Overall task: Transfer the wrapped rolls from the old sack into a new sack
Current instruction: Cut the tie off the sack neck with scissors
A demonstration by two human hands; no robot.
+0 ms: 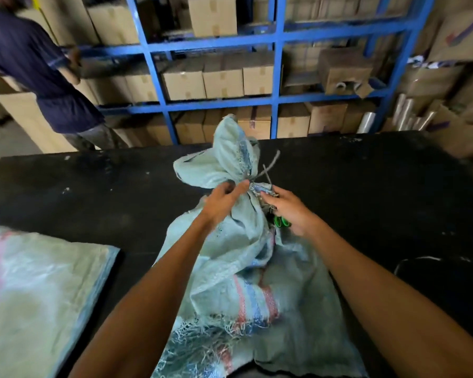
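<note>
The old sack (pixel 230 268), pale green woven plastic with red and blue stripes and a frayed bottom, stands on the black table (pixel 93 192). Its neck is tied with a grey string (pixel 266 166), and the bunched top flares above the knot. My left hand (pixel 221 203) pinches the sack's neck just left of the knot. My right hand (pixel 287 208) holds green-handled scissors (pixel 280 221) with the blades at the string. A flat new sack (pixel 38 290) lies at the table's left. The wrapped rolls are hidden inside the old sack.
A blue metal shelf rack (pixel 277 72) filled with cardboard boxes stands behind the table. A person in a dark shirt (pixel 33 66) stands at the far left by the shelves. Clear film rolls (pixel 366 121) lean at the right among more boxes.
</note>
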